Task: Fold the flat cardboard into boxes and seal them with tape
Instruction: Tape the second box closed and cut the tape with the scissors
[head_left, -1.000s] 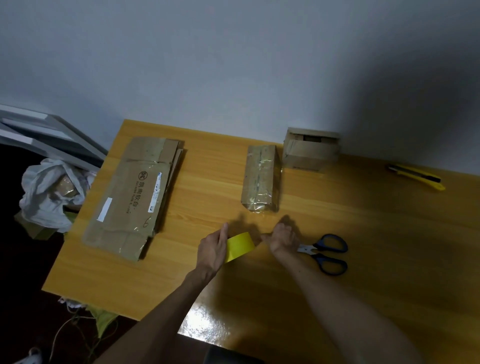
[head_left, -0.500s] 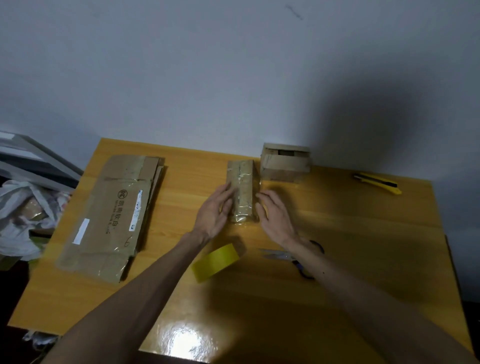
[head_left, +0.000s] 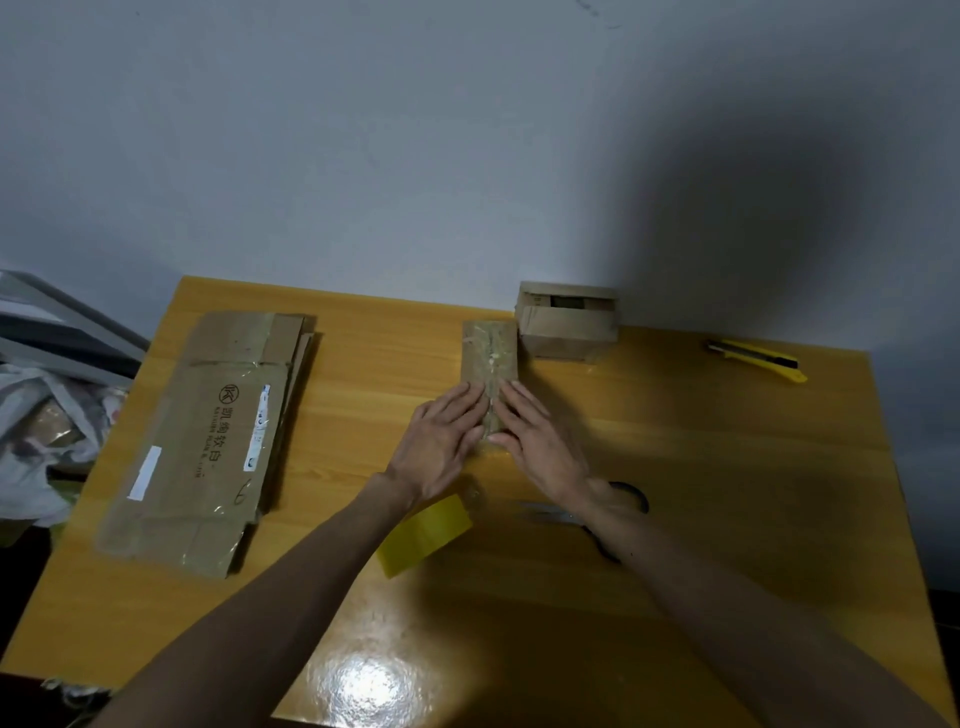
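My left hand (head_left: 441, 447) and right hand (head_left: 540, 452), fingers straight, pressing side by side on the narrow taped cardboard box (head_left: 491, 353), mid-table, yellow tape roll (head_left: 426, 535) beside my left forearm, flat cardboard stack (head_left: 208, 441) far left

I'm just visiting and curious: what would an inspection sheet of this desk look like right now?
Surface: wooden table, glossy, glare near the front edge.
Job's things: flat cardboard stack at left; small taped box mid-table; folded box by the wall; yellow tape roll beside the left forearm; scissors partly hidden under the right arm.
Clutter: yellow utility knife, far right.
Grip: left hand and right hand lie flat on the small taped box, fingers straight.
Cables: nothing seen.
Surroundings: grey wall; plastic bag left of the table.
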